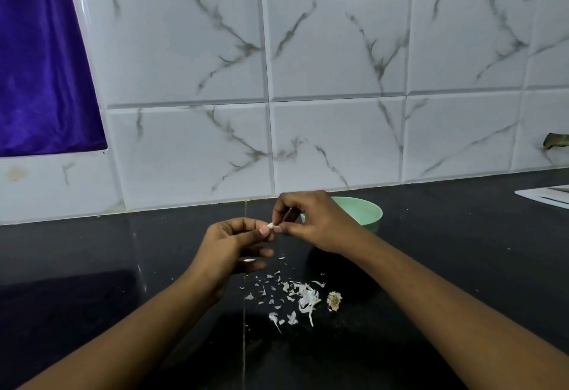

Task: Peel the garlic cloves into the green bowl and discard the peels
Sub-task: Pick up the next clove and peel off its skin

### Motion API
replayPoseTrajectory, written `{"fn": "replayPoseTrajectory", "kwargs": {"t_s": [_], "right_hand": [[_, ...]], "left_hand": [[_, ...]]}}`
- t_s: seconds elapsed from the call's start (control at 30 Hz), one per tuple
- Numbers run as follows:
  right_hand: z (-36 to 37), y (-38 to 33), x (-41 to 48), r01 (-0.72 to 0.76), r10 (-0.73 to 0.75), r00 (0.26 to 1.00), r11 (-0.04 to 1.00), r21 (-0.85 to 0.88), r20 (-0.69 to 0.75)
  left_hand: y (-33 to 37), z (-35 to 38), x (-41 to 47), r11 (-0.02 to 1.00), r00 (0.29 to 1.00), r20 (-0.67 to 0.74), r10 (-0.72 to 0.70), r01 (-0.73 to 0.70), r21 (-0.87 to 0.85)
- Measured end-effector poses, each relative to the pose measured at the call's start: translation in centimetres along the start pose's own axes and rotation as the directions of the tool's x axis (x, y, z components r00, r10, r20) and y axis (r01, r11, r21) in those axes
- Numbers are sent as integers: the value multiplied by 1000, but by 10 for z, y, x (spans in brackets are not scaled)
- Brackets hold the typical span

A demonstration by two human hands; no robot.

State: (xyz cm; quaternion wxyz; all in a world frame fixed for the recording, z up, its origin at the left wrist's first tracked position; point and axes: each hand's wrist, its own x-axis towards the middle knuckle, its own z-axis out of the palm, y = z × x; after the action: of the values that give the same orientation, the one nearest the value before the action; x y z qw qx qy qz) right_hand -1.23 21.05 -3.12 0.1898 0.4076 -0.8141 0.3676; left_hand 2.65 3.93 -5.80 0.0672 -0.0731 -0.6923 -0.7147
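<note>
The left hand (228, 245) and right hand (314, 223) pinch one garlic clove (271, 225) beside the green bowl (366, 214); a slip could drop it among the peels (304, 297).

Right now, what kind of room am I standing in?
Probably a home kitchen: a dark counter backed by a marble-look tiled wall, a green bowl standing on the counter, and garlic peels scattered nearer the person.

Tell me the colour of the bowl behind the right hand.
Pale mint green bowl, seen in the head view.
</note>
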Motion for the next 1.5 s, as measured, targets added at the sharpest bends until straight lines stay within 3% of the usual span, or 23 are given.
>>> {"fn": "replayPoseTrajectory", "kwargs": {"t_s": [0.17,0.5,0.9,1.2,1.5], "right_hand": [[-5,-1,-1,-55,45,997,986,158,63],[4,-2,-2,-10,10,999,1000,-1,39],[8,-7,-2,93,-95,996,969,-227,6],[5,-5,-2,-39,39,998,999,-5,49],[6,-3,-1,-78,83,991,996,-51,106]], "left_hand": [[0,-2,1,993,993,-61,97,-93,67],[0,0,-2,916,965,-74,251,-212,341],[-1,0,-3,904,968,-65,244,-203,377],[-2,0,-4,837,949,-41,313,-255,484],[-2,2,-7,714,916,6,400,-316,624]]}}
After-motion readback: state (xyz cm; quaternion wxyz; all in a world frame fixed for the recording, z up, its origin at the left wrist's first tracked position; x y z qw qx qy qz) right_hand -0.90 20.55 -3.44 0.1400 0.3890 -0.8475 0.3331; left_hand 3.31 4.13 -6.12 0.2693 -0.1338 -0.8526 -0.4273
